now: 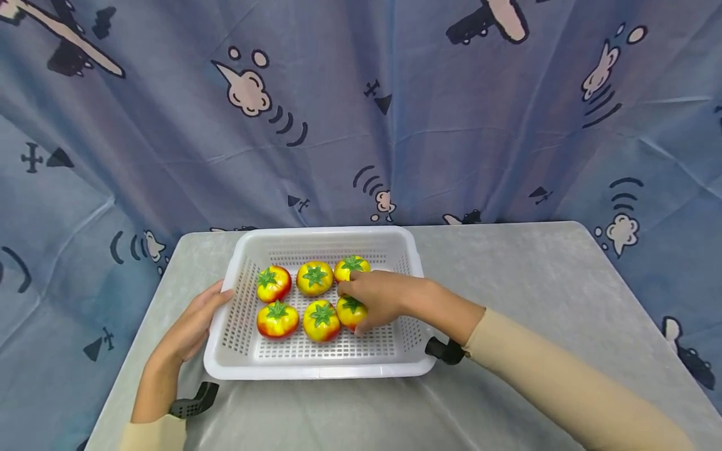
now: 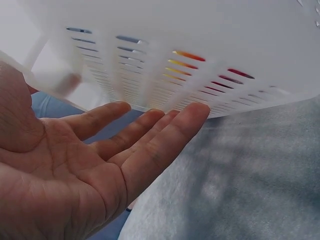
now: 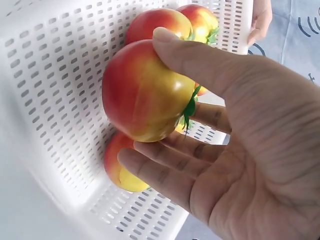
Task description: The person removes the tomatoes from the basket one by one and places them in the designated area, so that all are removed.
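White plastic makes up the rectangular perforated basket (image 1: 318, 372) standing on a grey table (image 1: 507, 269) before a blue curtain printed with cartoon aircraft (image 1: 338, 138). Inside are 6 round, glossy yellow-and-red fruits with green leafy tops (image 1: 321, 321), in 2 rows of 3. The right hand (image 1: 380, 297) grips the near-row right fruit (image 3: 140, 95) between thumb and fingers; whether it touches the basket floor, I cannot tell. Well apart from it, the left hand (image 1: 194, 322) holds the basket's left rim, thumb over the edge, fingers extended under the outer wall.
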{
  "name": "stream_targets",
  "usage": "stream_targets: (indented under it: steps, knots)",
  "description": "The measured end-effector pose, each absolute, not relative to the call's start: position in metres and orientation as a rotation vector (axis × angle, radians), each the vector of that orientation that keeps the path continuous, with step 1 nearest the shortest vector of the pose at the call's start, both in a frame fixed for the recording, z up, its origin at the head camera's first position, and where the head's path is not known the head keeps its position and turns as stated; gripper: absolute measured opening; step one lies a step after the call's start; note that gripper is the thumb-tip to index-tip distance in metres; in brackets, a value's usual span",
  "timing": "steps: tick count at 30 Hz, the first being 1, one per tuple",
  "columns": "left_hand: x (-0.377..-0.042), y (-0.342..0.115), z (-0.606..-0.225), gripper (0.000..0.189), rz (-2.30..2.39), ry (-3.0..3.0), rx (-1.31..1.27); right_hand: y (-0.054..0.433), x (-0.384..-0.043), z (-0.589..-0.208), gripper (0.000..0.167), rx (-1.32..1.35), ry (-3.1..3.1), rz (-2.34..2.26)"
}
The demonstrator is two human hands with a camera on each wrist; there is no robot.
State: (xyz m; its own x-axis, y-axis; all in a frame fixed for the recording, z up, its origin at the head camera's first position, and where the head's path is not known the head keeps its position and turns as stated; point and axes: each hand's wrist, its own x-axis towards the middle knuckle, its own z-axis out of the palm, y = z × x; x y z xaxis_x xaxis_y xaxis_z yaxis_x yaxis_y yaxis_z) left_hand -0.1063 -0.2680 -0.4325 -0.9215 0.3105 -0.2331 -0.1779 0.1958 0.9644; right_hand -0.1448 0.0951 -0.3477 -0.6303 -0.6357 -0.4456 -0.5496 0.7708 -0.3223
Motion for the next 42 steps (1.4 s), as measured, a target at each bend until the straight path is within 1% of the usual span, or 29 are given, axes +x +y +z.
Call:
stream_targets:
  steps: [4,9,24,32,38,42]
  knots:
    - [-0.105,-0.27,-0.431,0.066,1.766,2.098,0.114,0.098,-0.142,-0.345,0.074,-0.888,2.424,-0.263]
    - [-0.106,-0.27,-0.43,0.066,1.769,2.101,0.113,0.105,-0.141,-0.341,0.071,-0.916,2.469,-0.364]
    - [-0.108,-0.268,-0.429,0.068,1.758,2.082,0.095,0.145,-0.132,-0.324,0.071,-0.958,2.604,-0.617]
    - [-0.108,-0.269,-0.431,0.068,1.761,2.072,0.103,0.161,-0.133,-0.325,0.072,-0.935,2.687,-0.683]
    - [-0.106,-0.268,-0.433,0.067,1.765,2.054,0.098,0.171,-0.131,-0.329,0.083,-0.855,2.729,-0.772]
    - [-0.109,-0.268,-0.43,0.068,1.767,2.058,0.111,0.18,-0.132,-0.334,0.081,-0.833,2.813,-0.805]
